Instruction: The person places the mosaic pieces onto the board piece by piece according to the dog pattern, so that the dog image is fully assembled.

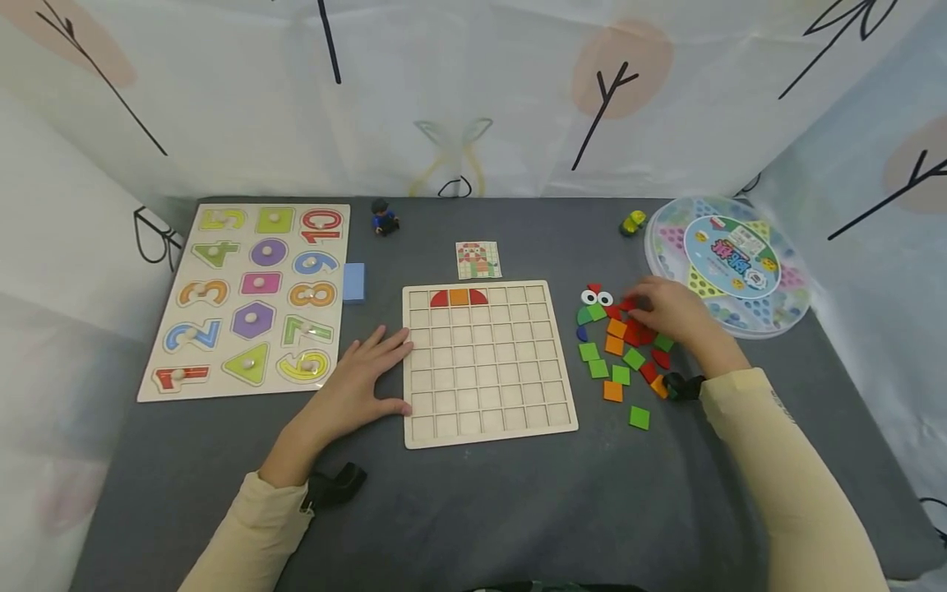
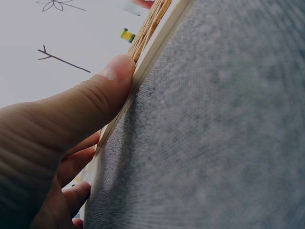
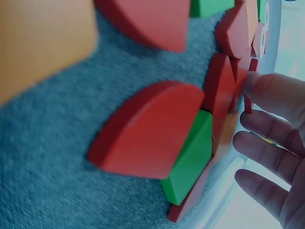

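A wooden grid board (image 1: 477, 378) lies at the middle of the table. In its top row sit an orange square (image 1: 459, 297) and a red quarter-round piece on either side of it. My left hand (image 1: 353, 380) rests at the board's left edge, fingers extended, with the thumb (image 2: 112, 78) against the rim. Over the loose pieces to the board's right is my right hand (image 1: 675, 311). It pinches a thin red piece (image 3: 248, 99) between thumb and forefinger; its full shape is hidden. Below lie green squares (image 1: 639, 418), orange squares (image 1: 612, 391) and red quarter-rounds (image 3: 147, 131).
A picture card (image 1: 478, 260) lies behind the board. To the left are a number-and-shape puzzle (image 1: 244, 329) and a blue block (image 1: 353, 283). A round game box (image 1: 728, 267) stands at right. Two small figures, one dark blue (image 1: 384, 218), one yellow-green (image 1: 632, 223), stand at the back.
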Demonstrator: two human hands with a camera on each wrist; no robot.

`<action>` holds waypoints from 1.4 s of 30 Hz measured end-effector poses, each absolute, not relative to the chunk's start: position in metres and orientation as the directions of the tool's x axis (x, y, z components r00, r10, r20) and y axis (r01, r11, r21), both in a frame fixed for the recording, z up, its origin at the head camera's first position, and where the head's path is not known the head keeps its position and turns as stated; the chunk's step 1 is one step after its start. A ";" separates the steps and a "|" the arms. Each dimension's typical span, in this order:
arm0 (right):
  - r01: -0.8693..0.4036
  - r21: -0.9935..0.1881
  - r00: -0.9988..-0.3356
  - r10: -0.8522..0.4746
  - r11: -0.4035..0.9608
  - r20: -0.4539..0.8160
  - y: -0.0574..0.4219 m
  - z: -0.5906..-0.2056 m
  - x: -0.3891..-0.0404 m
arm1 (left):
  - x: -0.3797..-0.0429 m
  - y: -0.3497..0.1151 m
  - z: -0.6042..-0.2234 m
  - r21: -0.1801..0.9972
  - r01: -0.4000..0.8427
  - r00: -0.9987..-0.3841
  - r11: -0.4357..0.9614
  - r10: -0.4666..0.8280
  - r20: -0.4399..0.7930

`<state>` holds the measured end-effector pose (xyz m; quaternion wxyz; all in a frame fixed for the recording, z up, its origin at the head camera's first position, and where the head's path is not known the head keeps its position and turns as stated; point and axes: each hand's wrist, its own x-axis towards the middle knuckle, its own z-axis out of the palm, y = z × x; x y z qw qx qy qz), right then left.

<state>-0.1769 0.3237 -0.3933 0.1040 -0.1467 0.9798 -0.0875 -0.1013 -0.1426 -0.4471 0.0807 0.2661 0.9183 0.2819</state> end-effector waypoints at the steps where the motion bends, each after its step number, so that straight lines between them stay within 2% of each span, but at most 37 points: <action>1: -0.262 -0.204 -0.938 -0.299 0.943 -0.174 0.323 -0.393 -0.177 | -0.101 -0.143 -0.447 0.561 0.443 -0.845 0.699 0.534 0.002; 4: -0.269 -0.222 -0.943 -0.303 0.937 -0.138 0.318 -0.389 -0.176 | -0.100 -0.144 -0.448 0.562 0.439 -0.847 0.700 0.532 0.000; 8: -0.340 -0.242 -0.929 -0.365 0.909 -0.064 0.293 -0.378 -0.176 | -0.099 -0.146 -0.448 0.565 0.433 -0.850 0.702 0.526 -0.002; 15: -0.572 -0.231 -0.819 -0.565 0.787 0.102 0.215 -0.367 -0.180 | -0.099 -0.148 -0.449 0.567 0.431 -0.852 0.702 0.523 0.000; 23: -0.684 -0.235 -0.717 -0.696 0.690 0.044 0.122 -0.372 -0.189 | -0.101 -0.146 -0.449 0.570 0.443 -0.845 0.692 0.534 0.008; 29: -0.752 -0.176 -0.648 -0.762 0.635 0.017 0.075 -0.386 -0.196 | -0.103 -0.144 -0.449 0.574 0.443 -0.841 0.689 0.542 -0.002; 35: -0.772 -0.077 -0.626 -0.776 0.631 -0.075 0.052 -0.394 -0.200 | -0.102 -0.143 -0.448 0.580 0.442 -0.839 0.684 0.543 -0.001; 42: -0.780 -0.076 -0.617 -0.783 0.621 -0.074 0.048 -0.395 -0.199 | -0.102 -0.144 -0.446 0.579 0.440 -0.841 0.686 0.541 -0.003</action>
